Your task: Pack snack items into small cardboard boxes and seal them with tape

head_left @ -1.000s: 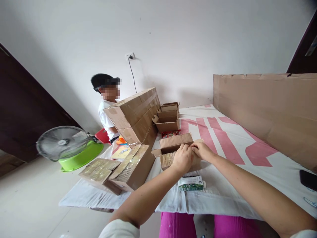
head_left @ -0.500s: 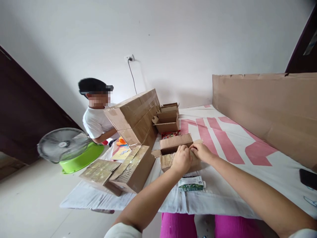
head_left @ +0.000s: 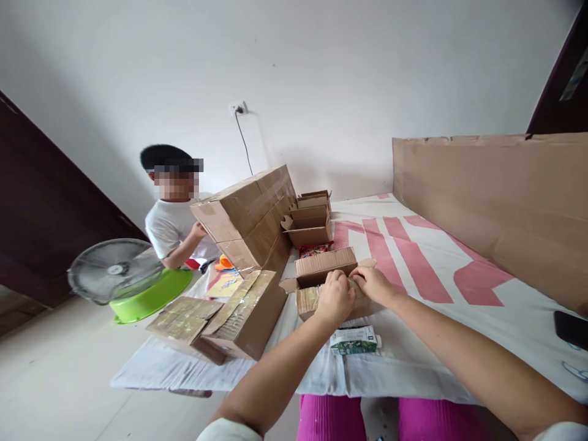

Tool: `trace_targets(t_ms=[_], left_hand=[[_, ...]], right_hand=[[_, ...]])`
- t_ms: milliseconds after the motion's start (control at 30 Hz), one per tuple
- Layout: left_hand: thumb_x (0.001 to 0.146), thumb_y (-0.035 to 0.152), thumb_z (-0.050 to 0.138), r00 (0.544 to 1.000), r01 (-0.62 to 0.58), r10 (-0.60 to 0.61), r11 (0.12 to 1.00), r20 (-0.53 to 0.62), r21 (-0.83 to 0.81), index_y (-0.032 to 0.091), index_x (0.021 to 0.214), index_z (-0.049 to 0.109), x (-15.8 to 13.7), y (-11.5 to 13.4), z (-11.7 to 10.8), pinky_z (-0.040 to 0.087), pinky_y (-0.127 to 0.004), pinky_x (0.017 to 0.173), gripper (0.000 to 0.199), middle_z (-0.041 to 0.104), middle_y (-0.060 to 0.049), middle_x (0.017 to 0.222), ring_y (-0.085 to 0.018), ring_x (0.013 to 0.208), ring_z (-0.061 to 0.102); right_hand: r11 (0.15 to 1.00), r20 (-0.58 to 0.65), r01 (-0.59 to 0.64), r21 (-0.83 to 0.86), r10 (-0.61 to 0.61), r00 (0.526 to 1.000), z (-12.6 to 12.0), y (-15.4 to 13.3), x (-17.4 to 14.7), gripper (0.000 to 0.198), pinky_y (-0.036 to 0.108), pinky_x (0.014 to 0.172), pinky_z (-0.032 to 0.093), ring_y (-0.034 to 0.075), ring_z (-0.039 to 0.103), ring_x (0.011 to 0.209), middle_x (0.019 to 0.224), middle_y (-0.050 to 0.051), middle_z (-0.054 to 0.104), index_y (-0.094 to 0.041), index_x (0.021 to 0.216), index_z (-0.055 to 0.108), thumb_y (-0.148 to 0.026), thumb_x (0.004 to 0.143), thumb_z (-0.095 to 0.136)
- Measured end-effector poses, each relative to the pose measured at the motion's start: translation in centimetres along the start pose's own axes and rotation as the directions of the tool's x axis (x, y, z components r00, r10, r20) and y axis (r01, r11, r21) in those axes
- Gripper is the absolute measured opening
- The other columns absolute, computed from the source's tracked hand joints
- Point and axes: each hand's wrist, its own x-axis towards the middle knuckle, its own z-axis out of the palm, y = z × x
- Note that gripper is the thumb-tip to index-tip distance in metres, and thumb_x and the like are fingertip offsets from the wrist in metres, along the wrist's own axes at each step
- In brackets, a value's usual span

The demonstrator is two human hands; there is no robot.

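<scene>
A small cardboard box (head_left: 307, 301) lies in front of me on the cloth-covered table, its top partly open with a raised flap behind. My left hand (head_left: 337, 295) rests over its near side, fingers curled down onto the cardboard. Close beside it, my right hand (head_left: 373, 284) has its fingers pinched at the box's right end. The fingertips of both hands almost meet, and what exactly lies under them is hidden. Just in front of the box, a green and white drink carton (head_left: 353, 340) lies on its side. A red packet (head_left: 316, 250) is behind the box.
Open small boxes (head_left: 307, 225) stand further back beside a large taped carton (head_left: 243, 211). Two closed boxes (head_left: 245, 315) sit at the left front. A cardboard panel (head_left: 487, 202) and a phone (head_left: 569, 329) are at right. A person (head_left: 168, 226) is beyond the carton, near a fan (head_left: 114, 269).
The person across the table has shifted slightly left and raised a hand to the large carton's edge. My hands stay at the small box with hardly any movement.
</scene>
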Motion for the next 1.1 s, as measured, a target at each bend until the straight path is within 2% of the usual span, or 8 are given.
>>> trace_targets(t_ms=[133, 333, 533, 767, 867, 967, 1033, 1100], left_hand=[[0.072, 0.005, 0.054, 1.000, 0.014, -0.014, 1.000, -0.007, -0.008, 0.019, 0.071, 0.052, 0.5, 0.1, 0.5, 0.049, -0.036, 0.087, 0.014, 0.058, -0.006, 0.087, -0.021, 0.091, 0.056], [0.071, 0.000, 0.049, 1.000, 0.018, -0.019, 0.999, -0.012, -0.040, 0.019, 0.072, 0.052, 0.3, -0.6, 0.4, 0.049, -0.032, 0.085, 0.019, 0.058, -0.005, 0.085, -0.019, 0.088, 0.056], [0.076, 0.013, 0.058, 0.999, 0.044, -0.044, 0.999, -0.005, -0.012, 0.018, 0.075, 0.055, -0.3, 0.2, 0.1, 0.047, -0.037, 0.092, 0.006, 0.057, -0.008, 0.097, -0.022, 0.100, 0.054], [0.073, 0.002, 0.048, 0.999, 0.037, -0.036, 0.998, 0.008, -0.052, 0.018, 0.074, 0.054, 0.5, -0.6, 0.4, 0.049, -0.035, 0.086, 0.017, 0.057, -0.006, 0.085, -0.020, 0.090, 0.057], [0.072, 0.001, 0.048, 0.999, -0.029, 0.031, 0.995, 0.014, -0.092, 0.019, 0.085, 0.056, -0.2, -0.7, -0.2, 0.048, -0.032, 0.089, 0.024, 0.060, -0.005, 0.096, -0.019, 0.097, 0.056], [0.074, 0.007, 0.051, 0.998, -0.061, 0.059, 0.996, -0.036, -0.066, 0.020, 0.104, 0.054, -1.2, -0.3, -0.9, 0.043, -0.040, 0.097, 0.033, 0.061, -0.007, 0.109, -0.022, 0.106, 0.054], [0.077, 0.013, 0.055, 1.000, -0.004, 0.003, 0.999, -0.024, -0.033, 0.018, 0.110, 0.052, -1.7, -0.2, -1.3, 0.038, -0.048, 0.101, 0.034, 0.063, -0.009, 0.110, -0.025, 0.107, 0.055], [0.079, 0.018, 0.057, 0.992, 0.092, -0.086, 0.994, 0.089, -0.062, 0.017, 0.113, 0.052, -1.8, -0.5, -1.8, 0.038, -0.049, 0.100, 0.034, 0.064, -0.011, 0.111, -0.027, 0.106, 0.057]], right_hand=[[1.000, -0.004, 0.009, 0.003, -0.009, 1.000, 0.0, 0.0, -0.1, 0.024, 0.029, 0.078, 0.048, 0.020, 0.067, 0.088, 0.095, 0.006, 0.075, -0.019, 0.094, 0.071, -0.015, 0.085, 0.049], [1.000, -0.013, 0.016, 0.000, -0.016, 1.000, 0.0, 0.1, -0.5, 0.022, 0.028, 0.077, 0.047, 0.019, 0.068, 0.085, 0.092, 0.005, 0.075, -0.020, 0.092, 0.071, -0.016, 0.086, 0.050], [1.000, -0.042, 0.024, 0.004, -0.023, 0.999, 0.4, 0.1, -0.3, 0.022, 0.029, 0.078, 0.047, 0.019, 0.067, 0.085, 0.092, 0.005, 0.075, -0.020, 0.091, 0.070, -0.016, 0.086, 0.050], [0.998, -0.059, 0.058, 0.016, -0.057, 0.997, 0.3, 0.3, -0.9, 0.021, 0.029, 0.080, 0.047, 0.019, 0.066, 0.088, 0.094, 0.005, 0.074, -0.021, 0.089, 0.069, -0.013, 0.084, 0.051], [0.997, -0.071, 0.063, 0.036, -0.060, 0.996, 0.4, 0.5, -0.9, 0.020, 0.030, 0.079, 0.049, 0.019, 0.067, 0.086, 0.092, 0.005, 0.074, -0.021, 0.090, 0.069, -0.014, 0.085, 0.051], [0.994, -0.083, 0.088, 0.062, -0.083, 0.993, 0.5, 0.4, -0.7, 0.020, 0.030, 0.076, 0.051, 0.019, 0.068, 0.083, 0.090, 0.004, 0.074, -0.022, 0.090, 0.068, -0.015, 0.085, 0.050], [0.991, -0.121, 0.115, 0.070, -0.106, 0.987, 0.3, 0.2, -0.9, 0.025, 0.031, 0.082, 0.051, 0.019, 0.067, 0.089, 0.096, 0.005, 0.073, -0.021, 0.099, 0.066, -0.013, 0.084, 0.048], [0.988, -0.189, 0.143, 0.062, -0.129, 0.973, -0.4, 0.6, -1.7, 0.032, 0.036, 0.093, 0.047, 0.021, 0.062, 0.103, 0.110, 0.009, 0.068, -0.020, 0.110, 0.061, -0.012, 0.083, 0.046]])
